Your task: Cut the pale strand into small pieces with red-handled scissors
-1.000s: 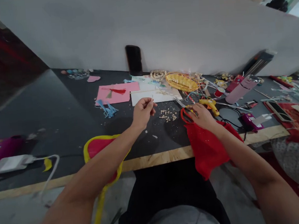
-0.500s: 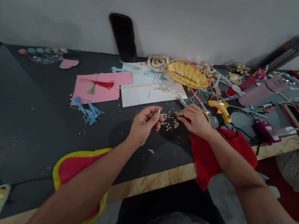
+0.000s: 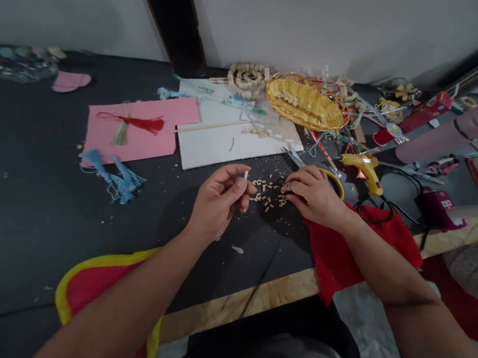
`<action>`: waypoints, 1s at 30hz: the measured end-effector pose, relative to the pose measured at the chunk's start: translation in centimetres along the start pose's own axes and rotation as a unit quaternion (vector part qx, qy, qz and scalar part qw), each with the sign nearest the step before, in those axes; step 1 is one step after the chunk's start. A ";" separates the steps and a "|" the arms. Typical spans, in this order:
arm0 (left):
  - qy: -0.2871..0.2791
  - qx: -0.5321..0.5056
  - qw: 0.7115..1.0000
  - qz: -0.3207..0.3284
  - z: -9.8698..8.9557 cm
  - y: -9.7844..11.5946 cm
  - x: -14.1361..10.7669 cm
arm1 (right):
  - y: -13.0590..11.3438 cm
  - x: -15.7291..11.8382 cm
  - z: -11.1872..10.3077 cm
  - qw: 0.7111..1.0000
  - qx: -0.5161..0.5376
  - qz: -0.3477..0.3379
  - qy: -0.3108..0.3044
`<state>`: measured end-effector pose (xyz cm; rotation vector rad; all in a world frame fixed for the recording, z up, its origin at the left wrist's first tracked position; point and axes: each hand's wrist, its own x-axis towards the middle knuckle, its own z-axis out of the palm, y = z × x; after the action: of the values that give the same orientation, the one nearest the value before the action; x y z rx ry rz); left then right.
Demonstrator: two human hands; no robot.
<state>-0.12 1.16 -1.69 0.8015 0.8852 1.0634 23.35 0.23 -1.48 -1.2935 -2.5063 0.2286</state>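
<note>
**Little Bits Between Two Hands**

At the far left, some colored round things are by the back edge of the table. Nearer the middle, a pink paper has a red tassel and a green tassel on it. A blue tassel touches its front side. By the front edge, the left arm goes over a pink and yellow thing.

The left hand pinches a small pale stick between thumb and fingers, near the table's middle. Behind it is a white board, with a thin stick on top.

Small pale bits lie between the hands. The right hand has its fingers bent down at their right side; I cannot tell if they grip one. Scissors poke out behind it, partly hidden. A yellow basket is nearer the back edge.

Right of this hand, a yellow ring and a yellow glue gun crowd the table. A red cloth hangs over the front edge, under the right arm. A pink bottle lies toward the right.
</note>
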 end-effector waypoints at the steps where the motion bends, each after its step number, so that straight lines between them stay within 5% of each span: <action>1: -0.001 -0.001 1.000 -0.001 0.0 0.0 0.0 | 0.0 0.0 0.0 1.000 0.004 -0.005 0.001; 19: -0.004 0.009 0.999 -0.038 0.2 -0.1 0.0 | -1.9 0.1 0.9 0.999 -0.046 -0.011 0.003; 30: -0.081 0.036 0.991 -0.097 0.2 -0.5 -0.2 | -2.9 0.4 0.5 0.978 0.168 -0.002 0.127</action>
<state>0.16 0.81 -1.98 0.8306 0.8478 0.7881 20.75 -1.14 -1.08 -1.1035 -2.1429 0.4355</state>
